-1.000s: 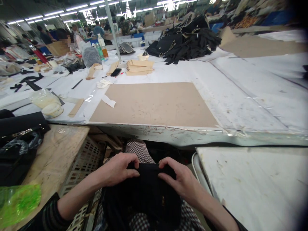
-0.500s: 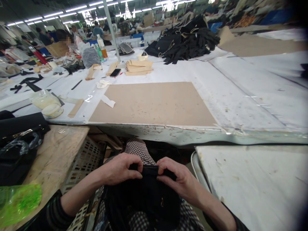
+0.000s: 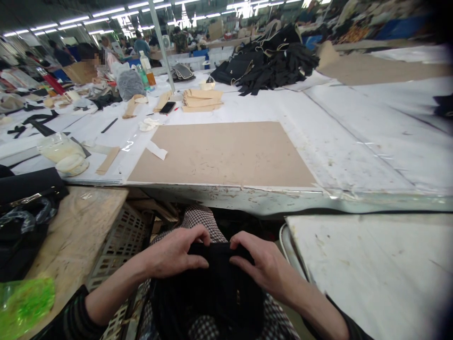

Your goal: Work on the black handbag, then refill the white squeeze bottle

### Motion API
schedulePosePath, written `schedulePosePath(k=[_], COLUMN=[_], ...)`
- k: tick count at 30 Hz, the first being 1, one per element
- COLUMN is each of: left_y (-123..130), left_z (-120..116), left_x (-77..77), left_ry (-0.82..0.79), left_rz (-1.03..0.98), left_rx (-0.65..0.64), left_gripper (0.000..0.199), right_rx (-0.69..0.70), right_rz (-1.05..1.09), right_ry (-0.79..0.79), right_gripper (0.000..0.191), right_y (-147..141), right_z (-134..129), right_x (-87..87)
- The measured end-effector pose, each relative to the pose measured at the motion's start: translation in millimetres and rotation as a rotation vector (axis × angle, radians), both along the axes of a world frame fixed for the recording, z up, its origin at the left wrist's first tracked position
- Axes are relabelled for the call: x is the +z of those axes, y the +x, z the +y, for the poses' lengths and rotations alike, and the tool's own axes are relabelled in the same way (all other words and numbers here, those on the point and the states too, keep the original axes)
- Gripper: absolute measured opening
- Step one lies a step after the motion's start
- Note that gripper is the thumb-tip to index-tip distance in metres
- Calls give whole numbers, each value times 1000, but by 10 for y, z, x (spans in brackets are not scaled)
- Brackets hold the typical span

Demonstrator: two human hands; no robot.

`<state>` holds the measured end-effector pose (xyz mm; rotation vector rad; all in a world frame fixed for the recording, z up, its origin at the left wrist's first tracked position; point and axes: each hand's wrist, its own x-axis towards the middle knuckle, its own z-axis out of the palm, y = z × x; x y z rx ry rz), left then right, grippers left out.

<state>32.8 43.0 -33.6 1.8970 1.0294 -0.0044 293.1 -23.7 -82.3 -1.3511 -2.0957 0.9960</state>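
A soft black bag (image 3: 217,288) lies over my lap, with a small gold-coloured metal piece on its right side. My left hand (image 3: 182,251) grips the left part of its upper edge, index finger curled behind and thumb on the near face. On the right part of that edge, my right hand (image 3: 256,259) holds on in the same way. A short stretch of black material spans between the two thumbs. The fingers behind the edge are largely hidden.
Ahead stands a white-covered worktable with a brown board (image 3: 222,153) at its front edge. A glue-like tub (image 3: 72,164), a phone (image 3: 167,107) and a black fabric pile (image 3: 269,61) rest on it. A wooden side table (image 3: 78,212) is left, a white-topped surface (image 3: 371,269) right.
Thumbs and index fingers have moved further apart on both hands, and the folded black edge between them now looks flatter and wider. The whole view has shifted slightly.
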Motion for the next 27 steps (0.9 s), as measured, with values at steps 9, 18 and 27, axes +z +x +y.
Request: schedulePosePath(k=[9,18,27], left_y=[2,-3,30], left_z=[-14,-29,-30], left_x=[-70,-58,-18], left_ry=[15,59,16], left_rz=[-14,-27,-44], left_rx=[44,15,-64], left_gripper=[25,26,22], right_rx=[-57,60,153], right_rz=[146,274,270], right_ry=[-135,-35,36], right_gripper=[19,15,16], right_y=[-80,-42,17], right_z=[10,-36,-7], right_x=[-41,-76,-130])
